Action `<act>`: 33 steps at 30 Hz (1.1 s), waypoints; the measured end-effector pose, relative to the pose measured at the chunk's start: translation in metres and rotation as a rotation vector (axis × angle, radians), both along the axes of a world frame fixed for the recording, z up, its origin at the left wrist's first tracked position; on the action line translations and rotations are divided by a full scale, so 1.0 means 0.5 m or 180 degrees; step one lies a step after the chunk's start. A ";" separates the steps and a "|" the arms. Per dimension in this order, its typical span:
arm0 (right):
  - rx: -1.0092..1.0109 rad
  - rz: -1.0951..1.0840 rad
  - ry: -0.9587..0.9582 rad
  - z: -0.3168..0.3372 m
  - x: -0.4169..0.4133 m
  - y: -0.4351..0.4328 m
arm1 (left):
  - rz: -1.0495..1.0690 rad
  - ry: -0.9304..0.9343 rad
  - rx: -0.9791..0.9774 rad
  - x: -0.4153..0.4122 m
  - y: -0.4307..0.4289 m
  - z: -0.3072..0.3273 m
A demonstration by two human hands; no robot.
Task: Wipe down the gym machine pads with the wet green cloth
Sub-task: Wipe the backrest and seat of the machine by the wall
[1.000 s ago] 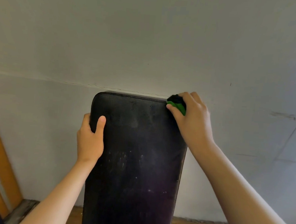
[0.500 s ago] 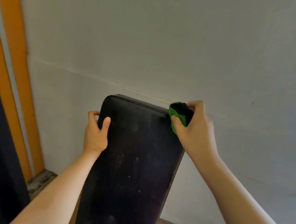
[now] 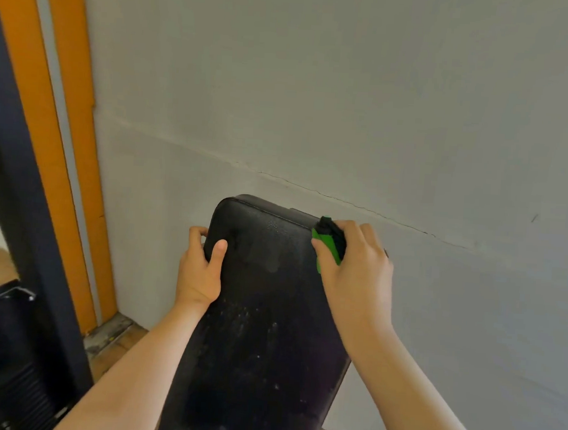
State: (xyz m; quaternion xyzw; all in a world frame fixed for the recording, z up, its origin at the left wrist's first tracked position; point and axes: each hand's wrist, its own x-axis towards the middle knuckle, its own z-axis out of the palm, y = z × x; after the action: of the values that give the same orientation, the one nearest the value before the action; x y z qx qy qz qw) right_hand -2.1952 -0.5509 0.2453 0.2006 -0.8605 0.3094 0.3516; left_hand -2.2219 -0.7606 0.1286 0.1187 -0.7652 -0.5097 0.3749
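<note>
A long black padded bench back (image 3: 263, 313) stands tilted against the grey wall, its surface speckled with pale dust. My left hand (image 3: 201, 269) grips the pad's upper left edge, thumb on the front and fingers curled round the side. My right hand (image 3: 359, 269) holds the bunched green cloth (image 3: 329, 242) against the pad's upper right corner; only a small green and dark part of the cloth shows past my fingers.
The grey wall (image 3: 381, 121) with a thin crack is close behind the pad. An orange door frame (image 3: 70, 155) and a dark post (image 3: 17, 198) stand at the left. Dark equipment (image 3: 4, 364) sits at the lower left on a wooden floor (image 3: 115, 347).
The view has swung left and tilted, bringing the orange frame and dark post into sight. My right hand with the cloth stays at the pad's upper right corner. My left hand keeps its grip.
</note>
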 end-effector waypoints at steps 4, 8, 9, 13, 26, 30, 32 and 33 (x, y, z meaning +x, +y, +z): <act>0.0164 0.0218 0.0115 -0.055 0.025 -0.016 | -0.0004 -0.0008 -0.0071 0.002 -0.002 0.003; 0.0501 0.0373 -0.0182 -0.108 0.058 -0.019 | -0.0070 -0.0040 -0.0042 0.010 0.003 0.009; 0.0360 0.0383 -0.0199 -0.103 0.057 -0.013 | -0.0074 -0.0043 -0.0045 0.011 0.004 0.011; -0.0461 0.0134 0.0043 -0.026 0.024 -0.010 | -0.0072 -0.0044 -0.0072 0.008 0.002 0.008; -0.0139 -0.0140 0.0239 -0.145 0.052 -0.120 | -0.0312 0.0060 0.0068 0.008 -0.008 0.001; -0.0475 -0.0038 0.0010 -0.138 0.065 -0.106 | -0.0420 0.0127 0.0087 0.005 -0.015 -0.005; -0.0753 -0.0165 0.0139 -0.097 0.059 -0.102 | -0.0466 0.0131 0.0082 0.002 -0.018 -0.008; -0.0820 -0.0250 0.0226 -0.073 0.052 -0.103 | -0.0487 0.0128 0.0090 0.001 -0.019 -0.008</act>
State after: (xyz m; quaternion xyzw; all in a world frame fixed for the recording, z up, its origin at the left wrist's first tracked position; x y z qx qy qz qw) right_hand -2.1691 -0.6023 0.2087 0.1308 -0.8079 0.3960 0.4164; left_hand -2.2213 -0.7702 0.1247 0.0549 -0.7570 -0.5500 0.3485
